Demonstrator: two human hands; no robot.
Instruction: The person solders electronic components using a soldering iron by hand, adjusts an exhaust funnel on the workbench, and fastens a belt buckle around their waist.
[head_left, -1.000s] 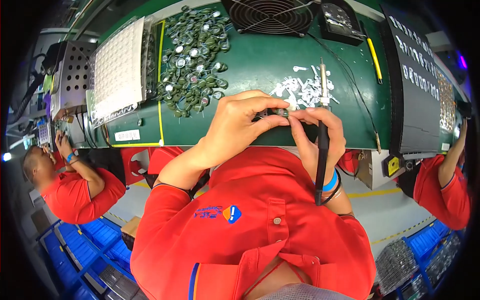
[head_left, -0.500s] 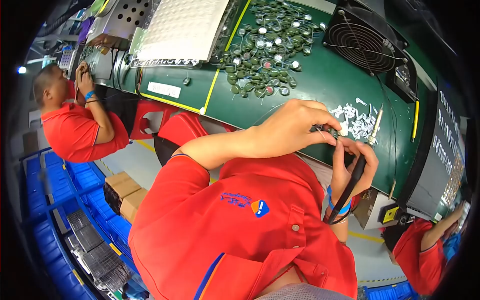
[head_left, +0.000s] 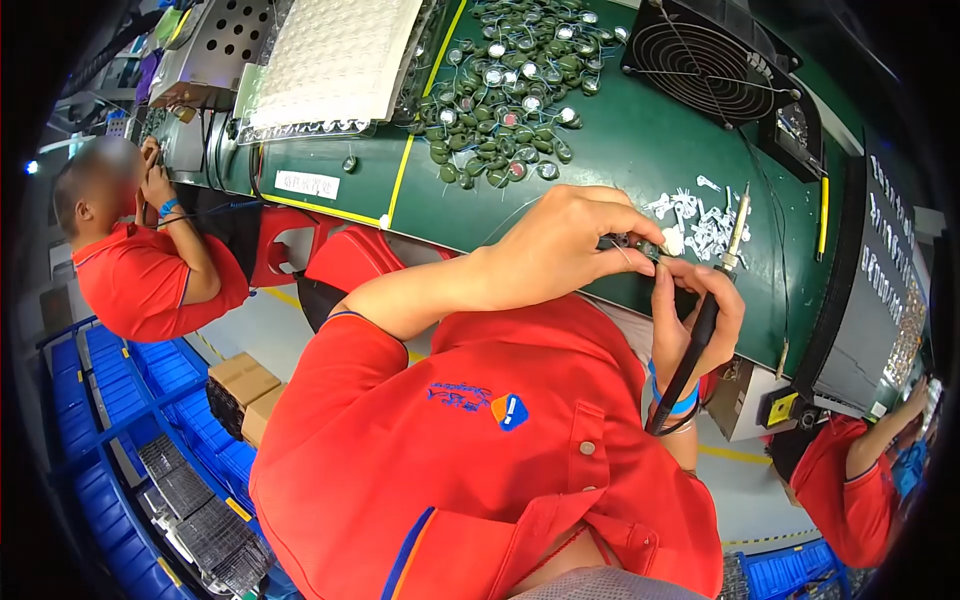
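Note:
My left hand (head_left: 570,245) is closed, thumb and fingers pinching a small dark green part (head_left: 648,250) with thin wires. Fingertips of my right hand (head_left: 700,310) meet the same part from the right. A soldering iron (head_left: 697,335) with a black handle rests in my right hand, its metal tip pointing up over the table. Small white pieces (head_left: 710,232) lie just beyond my fingers. Further up and left is a pile of dark green round parts (head_left: 510,90) with thin leads.
A black fan (head_left: 703,65) stands at the table's back. White trays (head_left: 330,70) and a perforated metal box (head_left: 215,50) are at the left. A yellow pen-like tool (head_left: 823,218) lies right. Co-workers in red shirts sit at left (head_left: 160,270) and right (head_left: 850,490).
Compared with one second ago, the view has turned, so the table and my hands appear tilted and further right. Both hands stay together at the small part, with the iron still held.

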